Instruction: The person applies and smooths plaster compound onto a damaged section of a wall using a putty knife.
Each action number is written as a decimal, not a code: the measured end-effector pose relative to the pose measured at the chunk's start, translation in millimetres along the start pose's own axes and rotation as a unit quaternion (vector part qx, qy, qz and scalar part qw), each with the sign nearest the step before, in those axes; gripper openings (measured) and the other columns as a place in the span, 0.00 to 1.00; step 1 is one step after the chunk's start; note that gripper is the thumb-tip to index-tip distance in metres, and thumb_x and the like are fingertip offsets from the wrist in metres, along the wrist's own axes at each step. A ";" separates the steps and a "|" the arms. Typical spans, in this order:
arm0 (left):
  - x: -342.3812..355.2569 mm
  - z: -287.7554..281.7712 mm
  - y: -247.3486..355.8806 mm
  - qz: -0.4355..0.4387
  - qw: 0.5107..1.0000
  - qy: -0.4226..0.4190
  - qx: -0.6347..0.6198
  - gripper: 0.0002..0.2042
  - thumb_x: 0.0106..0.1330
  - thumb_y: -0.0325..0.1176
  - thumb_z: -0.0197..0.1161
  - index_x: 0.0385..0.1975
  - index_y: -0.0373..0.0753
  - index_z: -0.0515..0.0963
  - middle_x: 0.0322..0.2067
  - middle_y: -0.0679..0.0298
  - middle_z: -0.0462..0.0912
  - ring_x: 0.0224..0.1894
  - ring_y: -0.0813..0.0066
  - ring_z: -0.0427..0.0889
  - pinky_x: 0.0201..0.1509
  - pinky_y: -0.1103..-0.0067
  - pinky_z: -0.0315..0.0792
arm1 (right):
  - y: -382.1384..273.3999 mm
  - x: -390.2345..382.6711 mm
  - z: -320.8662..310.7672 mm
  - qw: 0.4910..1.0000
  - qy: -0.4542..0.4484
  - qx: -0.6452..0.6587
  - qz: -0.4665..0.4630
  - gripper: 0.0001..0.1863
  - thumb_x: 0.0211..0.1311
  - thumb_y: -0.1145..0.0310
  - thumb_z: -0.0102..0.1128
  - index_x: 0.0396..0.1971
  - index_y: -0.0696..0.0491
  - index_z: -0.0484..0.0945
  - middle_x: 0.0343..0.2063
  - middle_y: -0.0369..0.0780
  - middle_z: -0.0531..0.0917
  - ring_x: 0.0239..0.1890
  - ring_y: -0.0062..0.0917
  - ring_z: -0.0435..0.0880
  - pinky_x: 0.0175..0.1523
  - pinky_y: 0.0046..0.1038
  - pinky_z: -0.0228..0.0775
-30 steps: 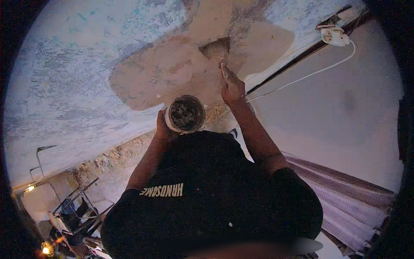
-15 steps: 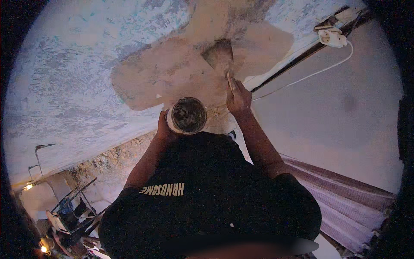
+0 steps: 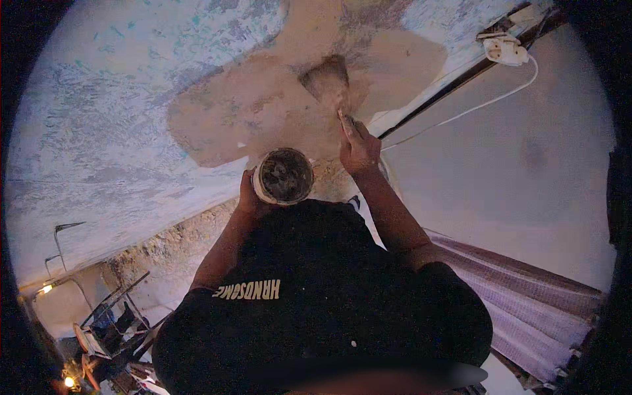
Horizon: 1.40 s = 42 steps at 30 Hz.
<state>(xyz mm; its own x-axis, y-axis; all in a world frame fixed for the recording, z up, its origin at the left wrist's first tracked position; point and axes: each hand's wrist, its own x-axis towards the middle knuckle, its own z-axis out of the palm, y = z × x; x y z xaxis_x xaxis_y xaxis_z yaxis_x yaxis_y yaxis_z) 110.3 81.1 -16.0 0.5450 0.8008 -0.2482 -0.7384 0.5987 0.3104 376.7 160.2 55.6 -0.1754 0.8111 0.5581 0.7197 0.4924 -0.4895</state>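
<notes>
- Scraper point(image 3: 324, 78) over brown patch point(image 3: 224, 122), held in curled fingers of right hand point(image 3: 360, 148); spreading seems underway.
- Tub point(image 3: 259, 191), clasped by left hand point(image 3: 246, 192); next stroke probably needs even pressure.

Bucket point(image 3: 258, 189) in left hand point(image 3: 247, 192), mix point(image 3: 287, 176) inside. Scraper point(image 3: 328, 82) in right hand point(image 3: 360, 147), before wall point(image 3: 125, 105). Socket point(image 3: 504, 50) right of scraper; cloth point(image 3: 520, 296) lower right; lamp point(image 3: 69, 382) lower left.

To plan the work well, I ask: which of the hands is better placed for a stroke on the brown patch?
Probably the right hand: it holds the spatula over the brown patch, while the left hand is occupied with the bucket.
</notes>
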 end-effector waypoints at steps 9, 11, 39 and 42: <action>-0.9 -31.3 -5.2 0.079 0.926 0.094 0.356 0.34 0.65 0.58 0.29 0.61 0.40 0.62 0.59 0.53 0.67 0.62 0.52 0.65 0.64 0.56 0.60 | 10.9 -11.2 16.3 0.999 0.016 -0.003 -0.028 0.29 0.57 0.74 0.55 0.61 0.44 0.66 0.32 0.44 0.81 0.24 0.40 0.80 0.27 0.36 0.74; 1.0 -22.1 -4.5 0.034 0.994 0.103 -0.014 0.34 0.65 0.59 0.29 0.61 0.39 0.62 0.59 0.53 0.67 0.62 0.51 0.65 0.64 0.55 0.61 | 14.1 -19.6 14.7 0.999 0.013 -0.002 -0.030 0.28 0.57 0.74 0.55 0.60 0.45 0.66 0.32 0.44 0.81 0.24 0.40 0.80 0.27 0.37 0.74; 4.0 -12.9 -4.5 0.036 0.997 0.059 0.030 0.31 0.63 0.55 0.38 0.61 0.41 0.61 0.59 0.53 0.67 0.61 0.56 0.67 0.62 0.58 0.64 | 22.8 -19.1 19.4 0.996 0.046 0.033 -0.065 0.26 0.59 0.75 0.56 0.58 0.61 0.65 0.34 0.53 0.80 0.31 0.39 0.82 0.36 0.34 0.75; 3.3 -19.1 -10.7 0.066 0.969 0.086 0.222 0.30 0.64 0.53 0.37 0.61 0.41 0.61 0.58 0.53 0.68 0.61 0.56 0.68 0.62 0.59 0.64 | 32.2 -6.0 27.0 0.994 0.047 0.029 -0.097 0.27 0.56 0.77 0.58 0.58 0.61 0.65 0.34 0.54 0.80 0.32 0.42 0.82 0.35 0.34 0.76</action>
<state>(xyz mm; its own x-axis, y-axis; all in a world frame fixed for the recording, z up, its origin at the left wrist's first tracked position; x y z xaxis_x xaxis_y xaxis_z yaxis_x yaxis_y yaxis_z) 112.4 77.0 -37.7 0.3550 0.8793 -0.3176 -0.5319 0.4693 0.7049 382.9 179.7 18.4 -0.2412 0.6676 0.7044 0.6377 0.6561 -0.4034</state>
